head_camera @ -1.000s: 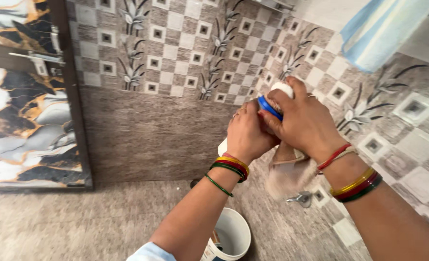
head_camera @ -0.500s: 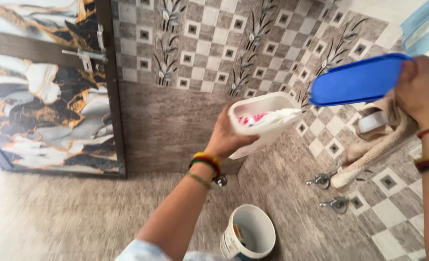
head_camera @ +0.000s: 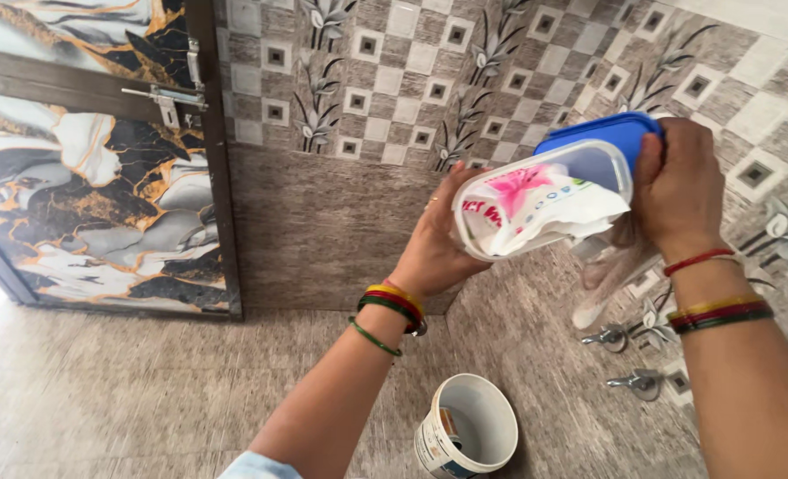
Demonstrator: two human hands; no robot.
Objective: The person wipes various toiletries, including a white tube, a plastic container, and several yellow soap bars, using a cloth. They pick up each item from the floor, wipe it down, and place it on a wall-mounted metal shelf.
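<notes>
Currently, left hand (head_camera: pixel 434 248) grips the tub (head_camera: pixel 536 200), mouth tilted toward 3 o'clock, where right hand (head_camera: pixel 678 191) grasps the lid (head_camera: pixel 602 133).

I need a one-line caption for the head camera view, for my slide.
Left hand holds a clear plastic container with a packet inside; right hand holds its blue lid above a white bucket.

Tilted open tub (head_camera: pixel 536 208), blue lid (head_camera: pixel 602 142)

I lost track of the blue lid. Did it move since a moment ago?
Yes. The blue lid in the right hand came in leftward, away from the taps, and now sits behind the white container.
</notes>
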